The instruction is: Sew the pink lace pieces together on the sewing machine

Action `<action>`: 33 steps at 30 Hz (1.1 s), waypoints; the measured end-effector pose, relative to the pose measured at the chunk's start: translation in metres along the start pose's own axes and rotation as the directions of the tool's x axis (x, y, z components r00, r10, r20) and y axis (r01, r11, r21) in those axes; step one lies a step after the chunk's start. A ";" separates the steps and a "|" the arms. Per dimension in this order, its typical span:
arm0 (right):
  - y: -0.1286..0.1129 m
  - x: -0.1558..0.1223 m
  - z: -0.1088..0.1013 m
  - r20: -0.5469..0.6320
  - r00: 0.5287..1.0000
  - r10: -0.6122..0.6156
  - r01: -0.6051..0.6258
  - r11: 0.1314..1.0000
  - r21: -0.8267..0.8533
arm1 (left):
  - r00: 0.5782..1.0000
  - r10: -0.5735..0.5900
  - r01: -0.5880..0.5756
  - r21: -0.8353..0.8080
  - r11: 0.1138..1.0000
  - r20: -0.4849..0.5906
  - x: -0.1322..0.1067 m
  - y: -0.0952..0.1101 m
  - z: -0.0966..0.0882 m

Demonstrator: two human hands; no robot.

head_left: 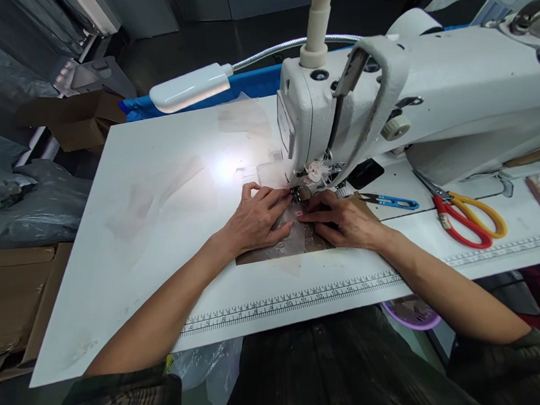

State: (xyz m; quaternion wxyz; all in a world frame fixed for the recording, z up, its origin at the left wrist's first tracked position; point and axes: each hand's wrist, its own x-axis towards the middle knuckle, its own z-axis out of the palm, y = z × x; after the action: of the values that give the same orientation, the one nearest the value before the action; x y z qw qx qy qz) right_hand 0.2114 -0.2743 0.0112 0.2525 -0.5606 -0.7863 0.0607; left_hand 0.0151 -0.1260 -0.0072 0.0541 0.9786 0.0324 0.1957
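Note:
A thin, see-through piece of fabric (285, 246) lies under the presser foot (296, 192) of a white sewing machine (307, 110). My left hand (259, 220) rests flat on this fabric, left of the foot, fingers spread and thumb apart. On the other side, my right hand (348, 220) touches the fabric's right part, with the forefinger stretched toward the foot and the other fingers partly bent. A small pink-and-white spot shows at that fingertip; I cannot make out what it is. The needle's point is hidden.
Blue thread snips (392, 202) and red-and-yellow-handled scissors (472, 216) lie to the right. A printed ruler (289, 304) runs along the front of the white table (124, 175). A lamp (190, 88) hangs over the back. Cardboard boxes (17, 294) stand at left.

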 end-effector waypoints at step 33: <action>-0.001 0.000 0.001 -0.020 1.000 0.010 -0.010 1.000 0.009 | 0.974 0.177 -0.178 0.009 0.984 -0.139 0.001 0.004 0.003</action>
State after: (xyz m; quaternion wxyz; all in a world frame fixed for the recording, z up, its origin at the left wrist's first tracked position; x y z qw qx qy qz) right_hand 0.2099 -0.2740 0.0107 0.2626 -0.5640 -0.7806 0.0595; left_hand 0.0177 -0.1301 -0.0094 0.0357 0.9615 -0.0518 0.2675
